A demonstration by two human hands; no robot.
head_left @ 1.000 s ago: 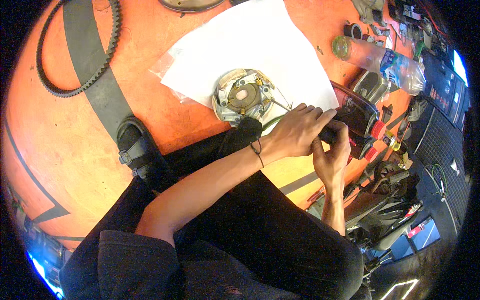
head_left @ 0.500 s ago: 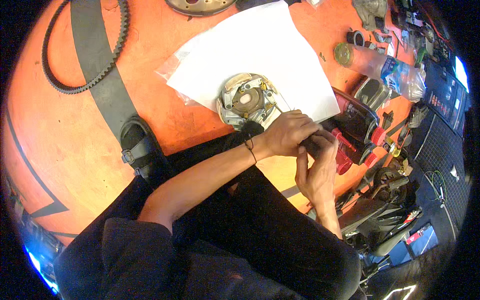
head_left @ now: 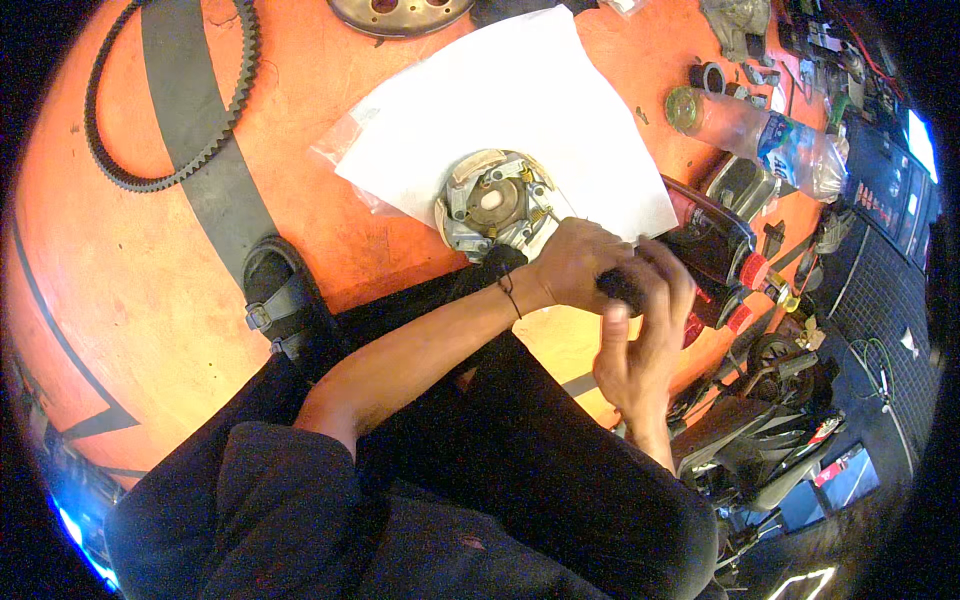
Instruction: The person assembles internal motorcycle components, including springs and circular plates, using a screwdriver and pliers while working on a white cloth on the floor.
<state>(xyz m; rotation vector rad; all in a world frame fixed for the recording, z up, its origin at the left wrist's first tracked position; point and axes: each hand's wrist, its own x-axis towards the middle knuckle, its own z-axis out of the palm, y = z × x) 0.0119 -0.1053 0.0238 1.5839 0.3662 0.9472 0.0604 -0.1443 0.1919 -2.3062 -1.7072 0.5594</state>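
The round metal clutch assembly (head_left: 495,205), with shoes and small springs around a central hub, lies on the near edge of a white sheet (head_left: 520,100). My left hand (head_left: 585,262) is closed around a dark-handled tool that looks like a screwdriver (head_left: 622,288). Its thin shaft points at the clutch's right rim; its tip is hard to make out. My right hand (head_left: 648,335) is beside the handle's end, thumb apart and fingers loosely curved, slightly blurred. Whether those fingers touch the handle is unclear.
Dark bottles with red caps (head_left: 715,240) lie right of my hands. A clear plastic bottle (head_left: 765,140) is beyond them. A toothed belt (head_left: 95,130) and a perforated metal disc (head_left: 400,12) rest on the orange floor (head_left: 330,240). My sandalled foot (head_left: 275,295) is at left.
My right hand has loosened from the handle, its thumb moving away and its fingers shifting right. My left hand has barely moved and keeps its grip. The clutch is in the same place.
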